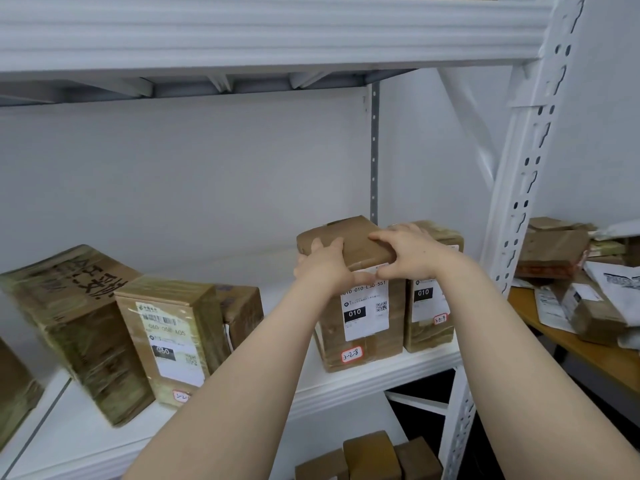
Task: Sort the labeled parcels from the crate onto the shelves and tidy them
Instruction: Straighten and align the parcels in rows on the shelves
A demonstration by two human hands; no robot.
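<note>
A brown taped parcel [363, 327] with a white "010" label and a red-edged "3-2-8" sticker stands upright on the white shelf [346, 386]. My left hand [323, 263] grips its top left edge and my right hand [405, 251] grips its top right edge, thumbs on the front face. Right beside it stands a second "010" parcel [433, 313], partly hidden behind my right wrist. To the left stand a "060" parcel [169, 337], a large parcel with black handwriting [69, 323] and a smaller one [242, 310] behind.
The white shelf upright [516, 209] rises at the right. Past it, a wooden table [588, 355] carries a heap of loose parcels and papers [571, 271]. More brown parcels [370, 459] lie on the level below. The upper shelf beam [277, 29] runs overhead.
</note>
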